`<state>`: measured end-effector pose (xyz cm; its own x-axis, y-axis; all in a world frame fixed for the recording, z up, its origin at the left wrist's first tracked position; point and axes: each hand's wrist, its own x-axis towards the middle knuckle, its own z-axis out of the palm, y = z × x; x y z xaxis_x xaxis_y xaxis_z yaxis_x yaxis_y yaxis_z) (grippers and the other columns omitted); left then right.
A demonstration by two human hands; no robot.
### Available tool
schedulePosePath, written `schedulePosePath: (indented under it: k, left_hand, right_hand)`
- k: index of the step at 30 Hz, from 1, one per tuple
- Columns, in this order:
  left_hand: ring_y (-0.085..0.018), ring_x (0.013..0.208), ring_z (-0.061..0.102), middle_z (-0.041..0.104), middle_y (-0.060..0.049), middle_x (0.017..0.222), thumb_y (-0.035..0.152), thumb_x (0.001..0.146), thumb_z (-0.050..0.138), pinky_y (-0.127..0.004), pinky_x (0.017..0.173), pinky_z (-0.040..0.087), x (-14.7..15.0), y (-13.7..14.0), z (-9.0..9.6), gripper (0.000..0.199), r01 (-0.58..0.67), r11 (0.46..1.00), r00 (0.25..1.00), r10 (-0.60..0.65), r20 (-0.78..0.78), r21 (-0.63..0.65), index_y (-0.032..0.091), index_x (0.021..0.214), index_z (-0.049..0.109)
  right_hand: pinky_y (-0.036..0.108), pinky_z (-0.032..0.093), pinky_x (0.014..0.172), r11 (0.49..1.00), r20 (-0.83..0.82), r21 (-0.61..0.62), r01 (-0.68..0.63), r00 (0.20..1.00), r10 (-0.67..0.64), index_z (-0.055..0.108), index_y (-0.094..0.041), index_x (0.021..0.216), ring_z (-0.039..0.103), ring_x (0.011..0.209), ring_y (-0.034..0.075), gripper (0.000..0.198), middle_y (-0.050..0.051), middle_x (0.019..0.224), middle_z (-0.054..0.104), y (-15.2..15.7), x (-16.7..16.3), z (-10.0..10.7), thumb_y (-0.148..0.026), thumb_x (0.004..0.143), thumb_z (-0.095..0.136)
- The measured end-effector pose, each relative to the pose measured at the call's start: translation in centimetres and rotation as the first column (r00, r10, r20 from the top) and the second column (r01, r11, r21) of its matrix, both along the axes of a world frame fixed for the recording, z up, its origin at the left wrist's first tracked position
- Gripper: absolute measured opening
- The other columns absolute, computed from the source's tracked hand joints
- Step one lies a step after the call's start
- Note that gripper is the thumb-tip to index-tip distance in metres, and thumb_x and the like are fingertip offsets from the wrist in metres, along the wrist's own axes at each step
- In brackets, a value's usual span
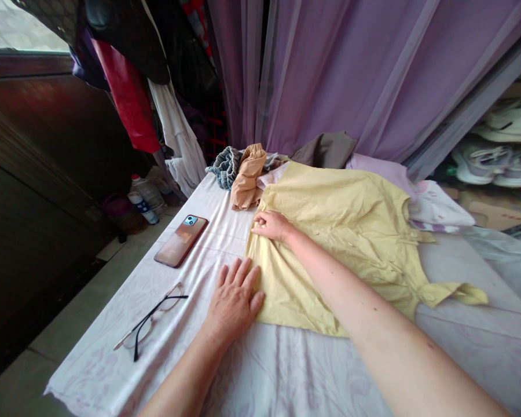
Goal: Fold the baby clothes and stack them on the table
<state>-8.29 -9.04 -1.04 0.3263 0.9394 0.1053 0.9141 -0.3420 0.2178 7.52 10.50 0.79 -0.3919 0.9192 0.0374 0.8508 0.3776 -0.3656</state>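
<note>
A pale yellow sleeveless garment (330,214) with buttons down its middle lies spread on the cloth-covered table (165,359). Its tie strap (454,292) trails off to the right. My left hand (237,295) rests flat with fingers stretched out, its fingertips at the garment's left edge. Farther up that same edge, my right hand (270,225) has its fingers pinched on the yellow fabric. My right forearm crosses over the lower part of the garment and hides some of it.
Left of my hands lie a phone (181,240) and eyeglasses (150,321). Behind the garment are a tan bundle (248,176), a grey-blue bundle (226,167), dark grey cloth (323,150) and folded white clothing (443,205). A purple curtain (351,75) hangs beyond; shoes (495,159) stand right.
</note>
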Motion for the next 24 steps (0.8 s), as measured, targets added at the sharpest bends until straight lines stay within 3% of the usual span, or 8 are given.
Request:
schedulePosePath:
  k: [3,9,15,21,24]
  left_hand:
    - [-0.029,0.144,0.034,0.042,-0.005,0.154,0.041,0.095,0.049,-0.054,0.117,0.027,0.0,0.0,-0.2,0.05,0.003,1.0,1.0,-0.003,-0.004,0.023,0.026,0.143,0.047]
    - [-0.03,0.144,0.033,0.041,-0.005,0.155,0.043,0.095,0.047,-0.055,0.117,0.027,0.0,0.0,-0.1,0.051,0.007,1.0,1.0,-0.007,-0.004,0.005,0.025,0.143,0.047]
    - [-0.03,0.144,0.034,0.042,-0.006,0.154,0.041,0.094,0.048,-0.055,0.116,0.028,0.0,0.0,-0.3,0.051,0.011,1.0,1.0,-0.011,0.0,0.022,0.025,0.143,0.047]
    - [-0.03,0.143,0.035,0.044,-0.007,0.153,0.041,0.094,0.049,-0.055,0.116,0.029,-0.2,0.2,-0.7,0.05,0.021,0.998,1.0,-0.022,0.018,0.051,0.026,0.141,0.048]
    - [-0.031,0.143,0.035,0.041,-0.013,0.154,0.044,0.092,0.051,-0.052,0.115,0.031,-0.5,0.3,-1.3,0.057,-0.032,0.993,0.998,0.024,0.065,0.118,0.02,0.144,0.043]
  right_hand:
    - [0.026,0.045,0.079,1.0,-0.003,-0.016,-0.002,1.0,0.002,0.069,-0.022,0.1,0.064,0.092,0.018,0.032,0.003,0.099,0.072,-0.1,0.1,0.2,-0.038,0.073,0.075]
    - [0.024,0.043,0.072,0.995,0.024,-0.046,0.093,0.995,-0.092,0.07,-0.024,0.092,0.064,0.085,0.016,0.014,0.001,0.093,0.074,1.2,-0.6,0.0,-0.032,0.084,0.061]
    - [0.025,0.044,0.072,0.982,0.052,-0.038,0.186,0.982,-0.184,0.07,-0.024,0.09,0.064,0.087,0.018,0.015,0.004,0.096,0.074,2.3,-1.0,-0.2,-0.033,0.088,0.058]
    - [0.027,0.046,0.078,0.975,0.05,-0.004,0.222,0.974,-0.221,0.069,-0.023,0.101,0.064,0.095,0.02,0.022,0.008,0.106,0.072,1.4,-1.1,-0.3,-0.035,0.092,0.052]
    - [0.026,0.046,0.082,0.981,0.044,0.005,0.193,0.98,-0.193,0.063,-0.025,0.119,0.064,0.1,0.019,0.031,0.006,0.113,0.07,0.7,-0.7,-0.1,-0.027,0.095,0.044]
